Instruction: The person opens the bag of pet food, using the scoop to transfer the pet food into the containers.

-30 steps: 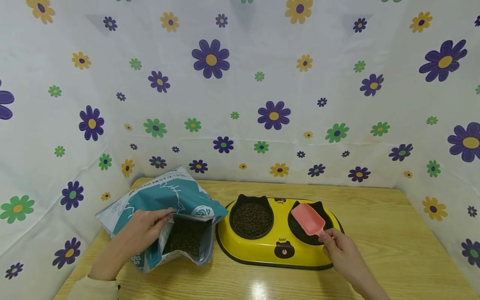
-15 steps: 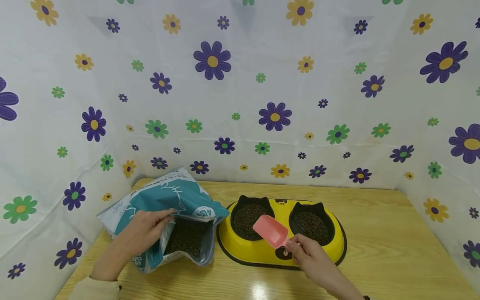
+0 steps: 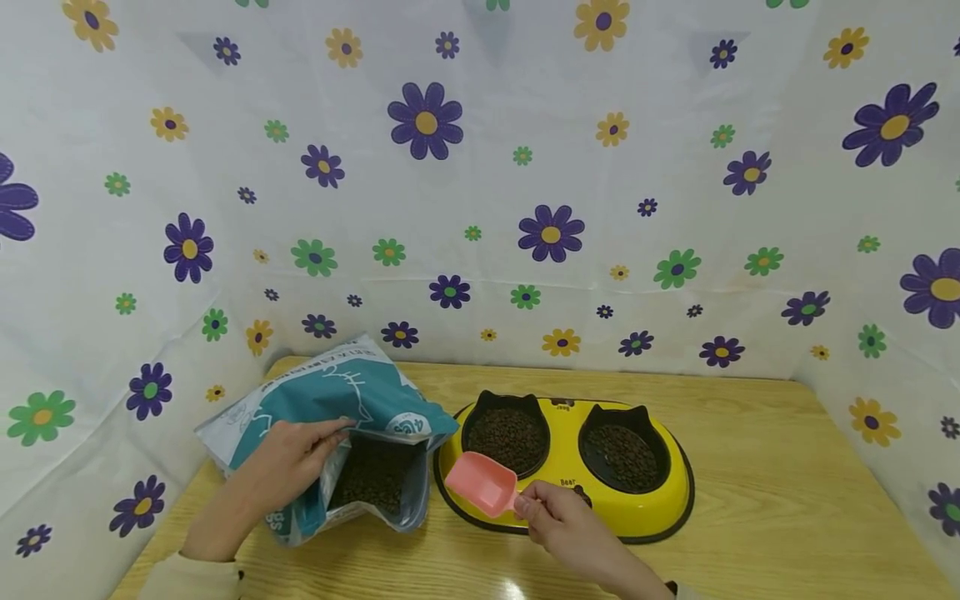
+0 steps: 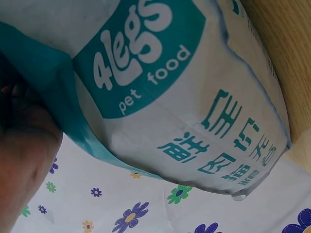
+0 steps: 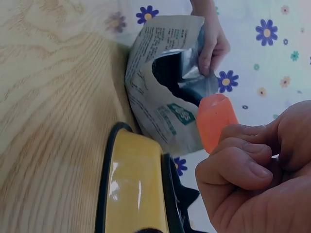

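Observation:
My left hand (image 3: pixel 288 462) pinches the upper rim of a teal and white pet food bag (image 3: pixel 311 400), whose mouth gapes toward me. Brown kibble (image 3: pixel 371 479) shows inside. In my right hand (image 3: pixel 566 529) a pink scoop (image 3: pixel 483 485) is gripped by its handle; no kibble shows in its bowl. The scoop hangs over the front left part of a yellow double pet feeder (image 3: pixel 562 442), just right of the bag. Kibble lies in both black cat-eared bowls, more in the left bowl (image 3: pixel 542 458) than in the right bowl (image 3: pixel 596 462). The left wrist view shows the bag's printed face (image 4: pixel 194 107) close up.
Everything stands on a light wooden table (image 3: pixel 780 475). A white sheet with printed flowers (image 3: pixel 480 183) rises behind the table and along both sides. Bare wood lies right of the feeder and in front of it.
My right hand has moved left with the scoop, from over the right bowl across the feeder toward the bag. Kibble now shows in the right bowl. My left hand stays on the bag.

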